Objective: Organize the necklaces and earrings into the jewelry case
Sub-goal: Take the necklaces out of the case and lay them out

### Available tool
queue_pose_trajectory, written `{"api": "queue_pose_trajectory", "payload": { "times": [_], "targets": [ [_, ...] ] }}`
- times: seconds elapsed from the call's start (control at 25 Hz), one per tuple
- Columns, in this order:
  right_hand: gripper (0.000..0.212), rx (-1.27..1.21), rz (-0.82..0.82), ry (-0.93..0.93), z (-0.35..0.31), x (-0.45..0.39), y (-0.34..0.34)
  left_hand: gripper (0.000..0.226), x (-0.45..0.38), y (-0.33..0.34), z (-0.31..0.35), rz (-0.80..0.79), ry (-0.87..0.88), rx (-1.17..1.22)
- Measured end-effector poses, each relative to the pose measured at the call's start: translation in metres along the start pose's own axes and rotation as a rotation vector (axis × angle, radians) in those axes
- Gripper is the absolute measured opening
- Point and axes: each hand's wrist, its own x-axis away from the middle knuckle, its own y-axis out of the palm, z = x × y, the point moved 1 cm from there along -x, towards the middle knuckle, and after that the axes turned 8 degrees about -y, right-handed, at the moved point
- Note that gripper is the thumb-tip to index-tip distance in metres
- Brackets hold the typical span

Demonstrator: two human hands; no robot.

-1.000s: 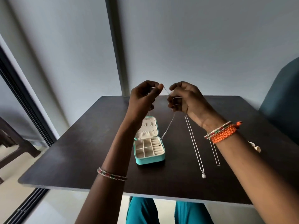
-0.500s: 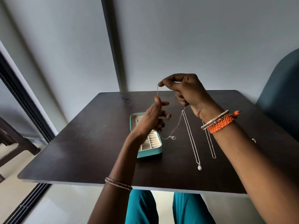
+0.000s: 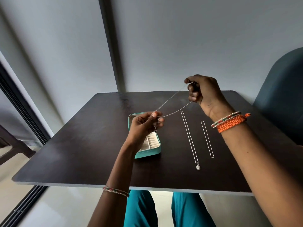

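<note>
**A thin chain stretched between two hands above the case**

The left hand [image 3: 144, 123] was curled, thumb and fingertips pinching a fine silver chain [image 3: 172, 99] just over the open jewelry case [image 3: 147, 150]. The right hand [image 3: 202, 92] was raised higher and farther back, fingers closed on the other end of the same chain, so that two strands ran slanting between the hands, clear of the worktop [image 3: 82, 145]. A small pendant [image 3: 155, 129] hung below the left fingers, over the case. The teal case sat on the dark worktop, partly hidden behind the left wrist, its pale ridged compartments showing.

To the right of the case lay two more necklaces, straight and side by side but apart: a longer necklace with an oval pendant [image 3: 190, 140] at the near end, and a shorter plain one [image 3: 207, 140] beyond it. An orange woven band [image 3: 231, 124] and beaded bangles circled the right wrist; a beaded bangle [image 3: 115, 191] sat on the left forearm.
</note>
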Motion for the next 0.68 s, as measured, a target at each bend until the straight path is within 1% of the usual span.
{"api": "queue_pose_trajectory", "payload": {
  "times": [0.04, 0.12, 0.2, 0.28, 0.4, 0.44, 0.52, 0.6, 0.68],
  "targets": [
    [0.023, 0.013, 0.009, 0.015, 0.005, 0.001, -0.004, 0.016, 0.001, -0.002, 0.004, 0.054, 0.029, 0.003],
    [0.025, 0.116, 0.000, 0.045, 0.015, 0.005, -0.012, 0.017, 0.001, -0.005, 0.011, 0.158, 0.077, 0.010],
    [0.025, 0.260, -0.060, 0.099, 0.027, 0.011, -0.017, 0.020, 0.002, -0.003, 0.020, 0.190, 0.082, 0.016],
    [0.025, 0.388, -0.189, 0.171, 0.036, 0.019, -0.014, 0.020, 0.004, 0.003, 0.028, 0.153, 0.061, -0.101],
    [0.016, 0.610, -0.457, 0.215, 0.042, 0.032, 0.002, 0.018, 0.007, 0.024, 0.038, 0.070, 0.075, -0.375],
    [0.016, 0.629, -0.522, 0.198, 0.042, 0.035, 0.008, 0.019, 0.007, 0.031, 0.040, 0.060, 0.101, -0.440],
    [0.020, 0.518, -0.576, 0.165, 0.040, 0.041, 0.015, 0.020, 0.004, 0.038, 0.044, 0.055, 0.156, -0.511],
    [0.021, 0.418, -0.564, 0.132, 0.038, 0.044, 0.016, 0.016, -0.001, 0.036, 0.044, 0.055, 0.184, -0.538],
    [0.017, 0.422, -0.518, 0.101, 0.038, 0.043, 0.014, 0.016, 0.000, 0.035, 0.045, 0.081, 0.180, -0.569]
  ]
}}
